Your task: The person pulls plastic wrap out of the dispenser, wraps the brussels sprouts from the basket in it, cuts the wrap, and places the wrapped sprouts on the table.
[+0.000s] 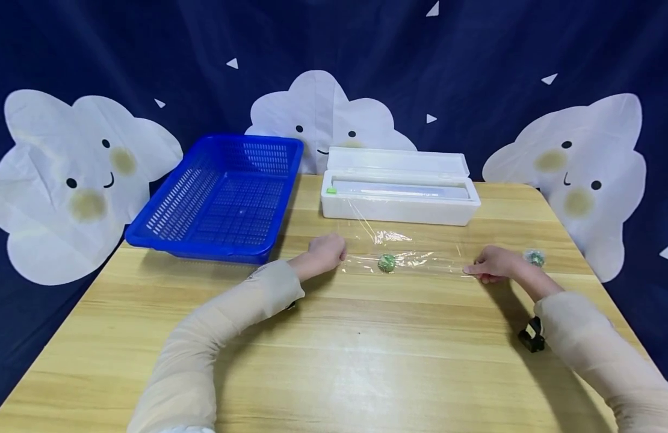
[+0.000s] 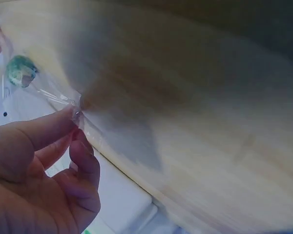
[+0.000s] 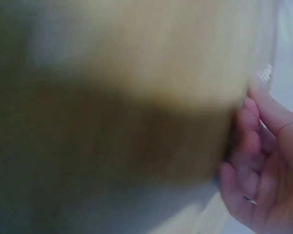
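A clear sheet of plastic wrap (image 1: 361,243) stretches out from the front of a white wrap dispenser box (image 1: 399,208). My left hand (image 1: 327,251) pinches its near left corner; in the left wrist view the film bunches between thumb and fingertip. At the near right corner, my right hand (image 1: 495,263) pinches the film between thumb and fingers. A small round green item (image 1: 386,263) lies between the hands, overlapped by the film's near part in the head view. In the left wrist view the green item (image 2: 21,71) shows mottled with a paler patch.
The dispenser's lid (image 1: 397,161) stands raised, and a green slider (image 1: 331,190) sits at its left end. A blue slotted basket (image 1: 220,248) stands at the back left. Beyond my right hand lies another small green item (image 1: 535,258), in clear film. A cloud-patterned curtain hangs behind the table.
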Demonstrator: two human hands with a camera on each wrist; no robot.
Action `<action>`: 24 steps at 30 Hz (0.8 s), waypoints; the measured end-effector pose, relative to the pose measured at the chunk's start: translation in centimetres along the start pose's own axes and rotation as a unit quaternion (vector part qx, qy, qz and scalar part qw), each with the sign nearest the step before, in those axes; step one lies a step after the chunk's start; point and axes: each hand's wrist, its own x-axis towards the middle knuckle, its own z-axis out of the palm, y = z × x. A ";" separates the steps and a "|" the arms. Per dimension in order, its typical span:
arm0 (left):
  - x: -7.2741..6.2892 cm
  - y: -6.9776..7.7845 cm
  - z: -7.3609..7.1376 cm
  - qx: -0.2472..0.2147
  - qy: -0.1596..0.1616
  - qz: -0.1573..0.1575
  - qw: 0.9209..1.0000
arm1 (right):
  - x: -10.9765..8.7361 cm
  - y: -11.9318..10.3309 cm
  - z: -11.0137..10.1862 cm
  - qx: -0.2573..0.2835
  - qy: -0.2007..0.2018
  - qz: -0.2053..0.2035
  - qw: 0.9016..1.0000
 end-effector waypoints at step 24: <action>-0.7 -0.3 -1.2 -0.059 -0.032 -0.014 0.998 | -2.1 2.0 0.6 0.017 0.071 -0.039 0.997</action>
